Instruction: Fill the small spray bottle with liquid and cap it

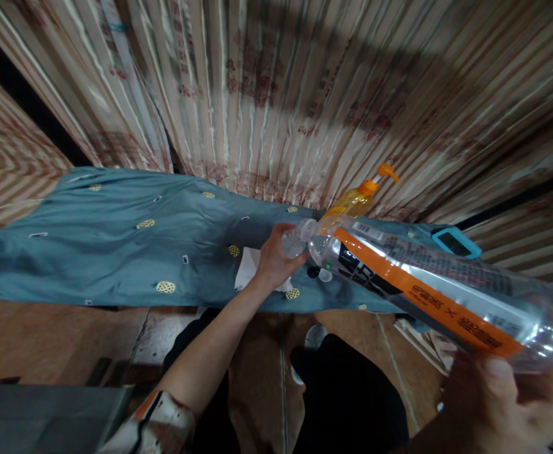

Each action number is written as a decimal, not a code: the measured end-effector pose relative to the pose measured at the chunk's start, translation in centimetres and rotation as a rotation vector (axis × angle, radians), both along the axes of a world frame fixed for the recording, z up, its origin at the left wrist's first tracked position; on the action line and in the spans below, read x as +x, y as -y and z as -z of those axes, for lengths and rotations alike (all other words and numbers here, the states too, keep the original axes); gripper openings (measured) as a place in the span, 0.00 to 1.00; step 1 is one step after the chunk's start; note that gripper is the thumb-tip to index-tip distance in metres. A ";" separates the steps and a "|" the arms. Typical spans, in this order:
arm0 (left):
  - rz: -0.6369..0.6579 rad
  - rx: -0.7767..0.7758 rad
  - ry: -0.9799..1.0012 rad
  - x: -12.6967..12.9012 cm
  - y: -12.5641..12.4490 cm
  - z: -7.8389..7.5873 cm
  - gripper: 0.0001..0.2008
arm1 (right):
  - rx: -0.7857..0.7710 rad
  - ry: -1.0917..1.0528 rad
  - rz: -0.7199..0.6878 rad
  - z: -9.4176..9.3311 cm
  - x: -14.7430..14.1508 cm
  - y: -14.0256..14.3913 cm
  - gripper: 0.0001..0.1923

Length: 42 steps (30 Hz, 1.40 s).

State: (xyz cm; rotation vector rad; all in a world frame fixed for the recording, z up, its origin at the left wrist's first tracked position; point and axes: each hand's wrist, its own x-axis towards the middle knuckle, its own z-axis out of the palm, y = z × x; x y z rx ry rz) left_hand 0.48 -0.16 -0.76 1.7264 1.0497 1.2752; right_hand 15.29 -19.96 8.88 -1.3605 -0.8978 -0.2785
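A large clear plastic bottle is lying almost on its side in the air, running from the lower right corner up toward the middle. It is wearing an orange, black and silver label with printed characters, and its clear neck is pointing left. The body looks see-through; whether anything is inside cannot be told.

The right hand is gripping the bottle's thick base end at the lower right, its fingers curling over the underside. The left hand is reaching out at the end of a bare forearm, its fingers closing around a small clear ribbed piece right at the bottle's mouth; whether that is a cap or a second small bottle cannot be told.

Just below the neck a small white round piece and a dark one are lying on the blue-green cloth that is covering the bench. A white sheet is resting under the left wrist. Behind the neck a yellow pump bottle with an orange nozzle is standing against the curtain. A blue-edged device is lying near the cloth's right end. The cloth's left stretch is lying open, its near edge hanging over the brown floor.
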 end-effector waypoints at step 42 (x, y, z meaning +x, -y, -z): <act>-0.008 -0.003 -0.029 -0.2 0.1 0.0 0.30 | 0.047 -0.029 -0.077 -0.8 -0.1 -0.9 0.35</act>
